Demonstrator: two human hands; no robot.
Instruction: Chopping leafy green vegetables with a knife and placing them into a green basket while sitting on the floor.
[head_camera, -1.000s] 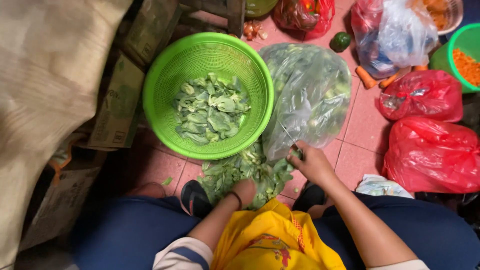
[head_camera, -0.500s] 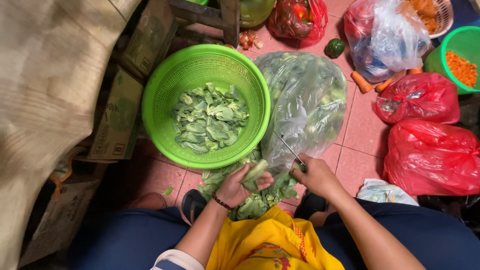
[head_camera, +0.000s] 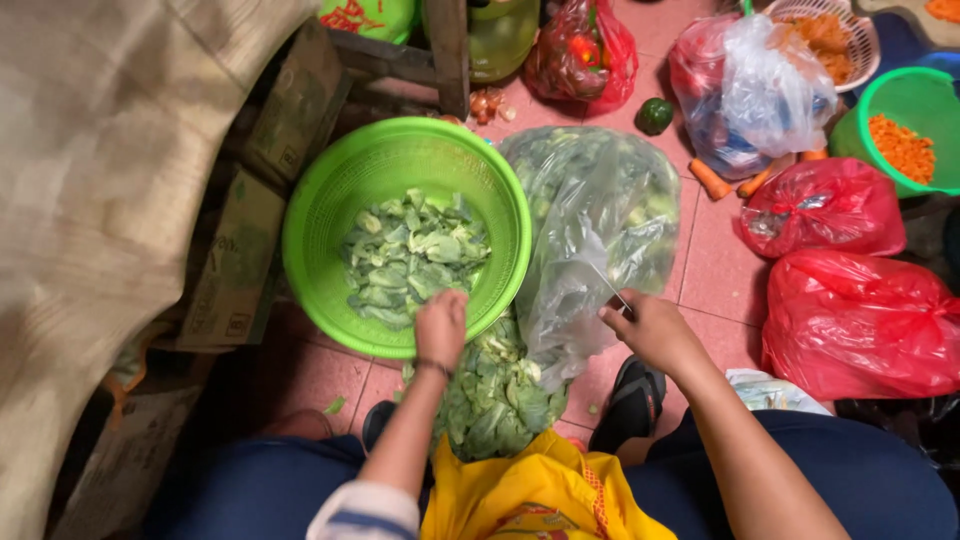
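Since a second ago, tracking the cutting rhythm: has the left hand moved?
Yes. The left hand moved up from the leaf pile to the green basket's rim.

You get even, soft light overhead; glare streaks the clear plastic bag (head_camera: 600, 230), the left edge falls dim and slightly stretched.

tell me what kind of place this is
Probably a market stall or kitchen prep spot on a tiled floor: a green basket of cut greens, red bags of produce, and cardboard boxes alongside.
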